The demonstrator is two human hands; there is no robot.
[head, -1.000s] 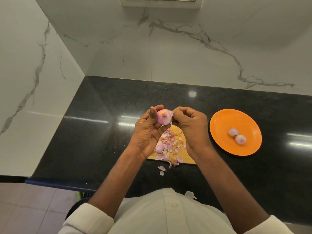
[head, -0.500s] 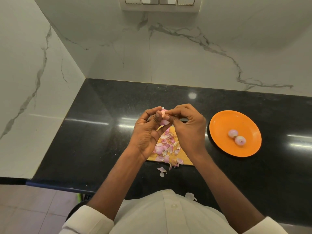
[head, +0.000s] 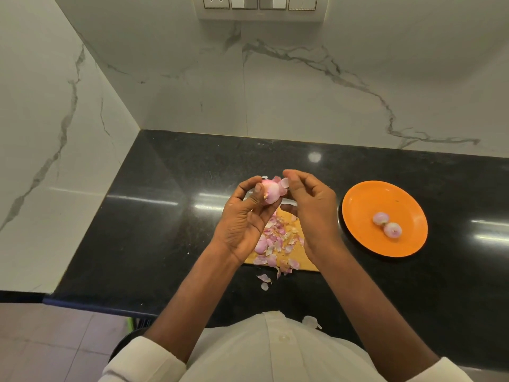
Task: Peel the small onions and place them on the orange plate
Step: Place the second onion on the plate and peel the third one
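While two peeled onions (head: 387, 225) are already seen lying together on the orange plate (head: 358, 210), at the right of the black counter (head: 165, 216), a third small onion (head: 271, 193) is held above the far end of the wooden board (head: 309, 264). It is gripped between the curled thumb and fingers of the left hand (head: 245, 219), its pale purple flesh partly bared. A loose flap of skin (head: 283, 183) at its right side is pinched by the fingertips of the right hand (head: 311, 210), so peeling is judged to be under way and not finished. Whether more unpeeled onions are left cannot be told, since the board is largely hidden by the hands and covered with peels (head: 275, 244).

A few scraps (head: 264, 281) are scattered off the near edge of the board, and one more piece (head: 311, 321) lies close to the white shirt (head: 275, 354). A switch panel (head: 259, 2) is set in the marble wall (head: 303, 92) beyond. Nothing is seen between the hands and the plate, so the path to the right is judged free
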